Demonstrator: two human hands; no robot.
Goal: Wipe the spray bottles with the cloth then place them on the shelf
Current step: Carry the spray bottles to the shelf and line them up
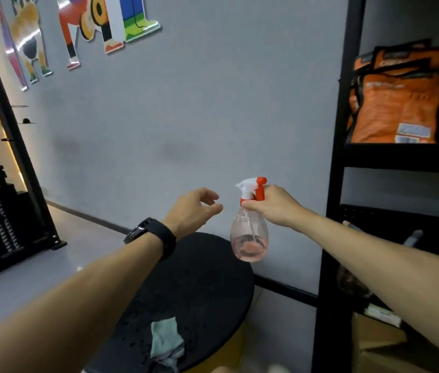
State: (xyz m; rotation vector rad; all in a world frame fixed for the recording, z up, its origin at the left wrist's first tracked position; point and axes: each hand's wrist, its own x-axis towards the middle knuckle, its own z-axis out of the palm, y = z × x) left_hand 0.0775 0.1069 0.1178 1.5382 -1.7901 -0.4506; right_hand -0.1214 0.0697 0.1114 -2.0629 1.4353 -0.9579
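Against the grey wall stands a black metal shelf (347, 162), its upper tier stuffed with crinkled orange bags (393, 109). Beside it sits a round black stool (202, 286), dull and pitted, with a fuzzy pale-green cloth (166, 340) crumpled on it. Held above the stool, the right hand (275, 205) grips a clear teardrop spray bottle (249, 235) by its neck; pink liquid pools inside. The left hand (194, 208) hovers near, fingers loosely curled, empty.
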